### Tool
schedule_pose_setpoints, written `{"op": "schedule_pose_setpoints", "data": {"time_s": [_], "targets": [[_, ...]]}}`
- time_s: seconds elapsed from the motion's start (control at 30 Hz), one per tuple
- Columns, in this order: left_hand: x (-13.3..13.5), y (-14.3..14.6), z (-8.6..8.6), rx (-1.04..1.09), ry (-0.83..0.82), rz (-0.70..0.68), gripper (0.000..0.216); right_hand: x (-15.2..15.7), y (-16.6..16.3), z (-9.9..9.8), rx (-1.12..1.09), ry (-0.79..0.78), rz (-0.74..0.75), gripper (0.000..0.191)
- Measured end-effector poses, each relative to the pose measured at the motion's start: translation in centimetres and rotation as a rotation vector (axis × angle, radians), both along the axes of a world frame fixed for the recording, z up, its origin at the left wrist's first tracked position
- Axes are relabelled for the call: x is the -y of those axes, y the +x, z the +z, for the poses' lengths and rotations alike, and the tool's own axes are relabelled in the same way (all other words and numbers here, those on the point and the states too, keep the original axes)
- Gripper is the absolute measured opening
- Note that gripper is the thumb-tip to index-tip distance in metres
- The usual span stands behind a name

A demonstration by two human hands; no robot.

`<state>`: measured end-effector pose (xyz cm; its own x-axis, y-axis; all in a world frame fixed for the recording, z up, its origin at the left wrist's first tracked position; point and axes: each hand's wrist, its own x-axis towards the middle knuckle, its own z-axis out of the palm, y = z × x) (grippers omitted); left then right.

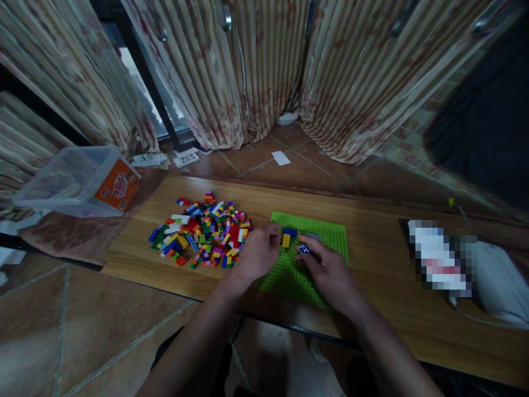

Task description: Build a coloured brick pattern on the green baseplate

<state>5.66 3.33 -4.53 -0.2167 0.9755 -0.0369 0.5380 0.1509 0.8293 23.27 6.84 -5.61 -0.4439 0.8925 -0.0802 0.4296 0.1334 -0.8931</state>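
Note:
A dark blue brick (pixel 303 249) is pinched between the thumb and fingers of my right hand (pixel 330 270), tilted above the green baseplate (pixel 285 278). My left hand (pixel 259 251) is curled over the plate's left side. Its fingertips come close to a yellow brick (pixel 286 240) and a blue brick (pixel 290 232), which sit against each other on the plate. What those left fingers hold, if anything, is hidden. Behind my right fingers a greyish piece (pixel 314 236) shows in part on the plate.
A pile of mixed coloured bricks (pixel 206 231) spreads over the left of the wooden table (pixel 372 248). Beyond its left end stands a clear plastic box (pixel 74 193) with an orange label. A blurred-out item (pixel 438 259), a white device (pixel 500 281) and a cable lie at right.

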Motion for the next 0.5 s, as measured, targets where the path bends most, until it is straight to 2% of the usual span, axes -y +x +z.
{"op": "schedule_pose_setpoints", "data": {"time_s": [0.27,0.37,0.5], "targets": [[0.4,-0.4,0.7,-0.046,-0.014,-0.060,0.031,1.4,-1.0,-0.2,0.215,0.357,-0.024,0.042],[0.6,-0.5,1.0,-0.044,-0.029,-0.065,0.029,1.9,-1.6,-0.8,0.265,0.499,0.023,0.041],[0.7,-0.8,1.1,-0.038,-0.024,-0.076,0.026,2.1,-1.8,-1.1,0.263,0.537,0.104,0.041]]}}
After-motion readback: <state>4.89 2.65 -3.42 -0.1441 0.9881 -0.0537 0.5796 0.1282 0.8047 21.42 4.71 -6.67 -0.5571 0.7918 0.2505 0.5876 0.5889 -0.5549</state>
